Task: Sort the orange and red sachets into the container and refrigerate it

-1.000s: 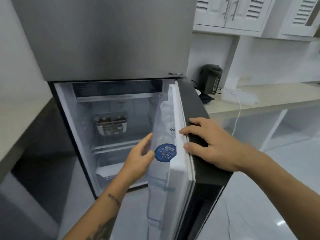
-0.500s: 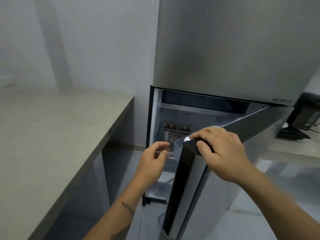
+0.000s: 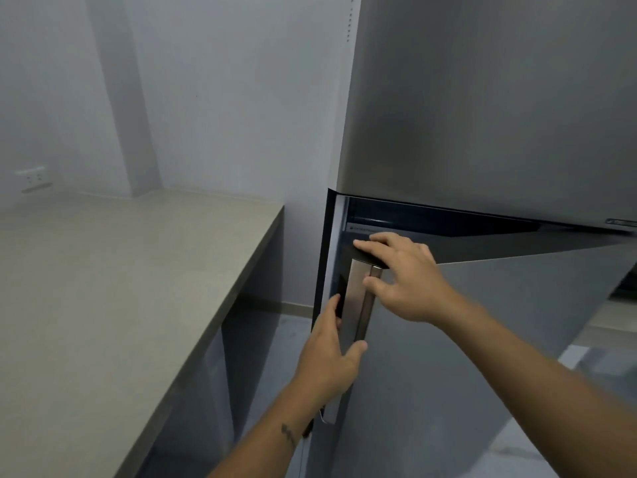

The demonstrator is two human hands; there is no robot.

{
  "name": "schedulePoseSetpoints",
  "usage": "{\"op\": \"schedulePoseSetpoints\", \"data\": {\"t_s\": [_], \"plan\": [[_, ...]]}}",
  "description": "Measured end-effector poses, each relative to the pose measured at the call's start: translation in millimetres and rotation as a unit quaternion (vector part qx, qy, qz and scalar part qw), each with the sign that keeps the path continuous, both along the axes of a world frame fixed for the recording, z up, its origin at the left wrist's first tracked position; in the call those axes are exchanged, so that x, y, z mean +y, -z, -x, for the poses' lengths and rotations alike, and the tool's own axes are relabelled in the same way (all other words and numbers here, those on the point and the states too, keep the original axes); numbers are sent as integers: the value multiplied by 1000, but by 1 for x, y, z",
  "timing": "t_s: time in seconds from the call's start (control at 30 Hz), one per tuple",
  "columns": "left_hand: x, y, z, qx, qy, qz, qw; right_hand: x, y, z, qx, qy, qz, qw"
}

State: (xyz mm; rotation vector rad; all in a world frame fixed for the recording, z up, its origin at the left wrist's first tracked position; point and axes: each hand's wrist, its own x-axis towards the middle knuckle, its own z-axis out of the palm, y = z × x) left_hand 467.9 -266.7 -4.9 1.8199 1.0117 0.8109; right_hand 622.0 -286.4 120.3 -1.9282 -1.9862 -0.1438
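At the left edge of the fridge (image 3: 482,98), the lower door (image 3: 465,339) is seen almost shut, with only a narrow dark gap left along its top and left side. The left hand (image 3: 331,353) is wrapped loosely around the upright metal handle (image 3: 358,301) of that door, thumb on the front face and fingers curled behind the door's edge. The right hand (image 3: 403,274) is laid with fingers spread on the door's top left corner, fingertips over the dark top edge and thumb touching the upper part of the handle; nothing is held in it. The container and the sachets cannot be seen; whether they lie inside the fridge cannot be told from this view. The fridge is plain brushed grey metal, the upper door closed, with a dark trim strip between the two doors. Left of the fridge, a pale grey counter (image 3: 120,288) is set against a white wall (image 3: 206,98), and a white wall socket (image 3: 32,179) is fixed above the counter's far left end.
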Motion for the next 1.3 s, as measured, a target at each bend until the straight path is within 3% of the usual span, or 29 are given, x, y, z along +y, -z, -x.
{"op": "schedulePoseSetpoints", "data": {"t_s": [0.17, 0.3, 0.43, 0.63, 0.8, 0.9, 1.0, 1.2, 1.3], "plan": [[45, 5, -20, 45, -51, -56, 996, 30, 20, -14, -2, -56, -89, 995], [75, 15, -31, 68, -68, -101, 990, 59, 24, -28, -37, -107, -107, 988], [115, 14, -43, 75, -82, -120, 987, 88, 27, -45, -140, -140, -80, 977], [184, -3, -70, 63, -97, -69, 991, 132, 36, -80, -301, -164, -39, 938], [221, -22, -77, 164, -64, -50, 983, 172, 46, -115, -379, -170, -5, 910], [233, -28, -72, 277, -62, -86, 955, 187, 53, -121, -373, -178, -13, 911], [233, -28, -69, 327, -81, -97, 936, 191, 63, -115, -368, -187, -10, 911], [233, -15, -22, 451, -111, -74, 882, 201, 75, -79, -246, -251, 13, 936], [233, -18, 20, 480, -161, -51, 861, 214, 75, -50, -188, -252, 92, 945]]}}
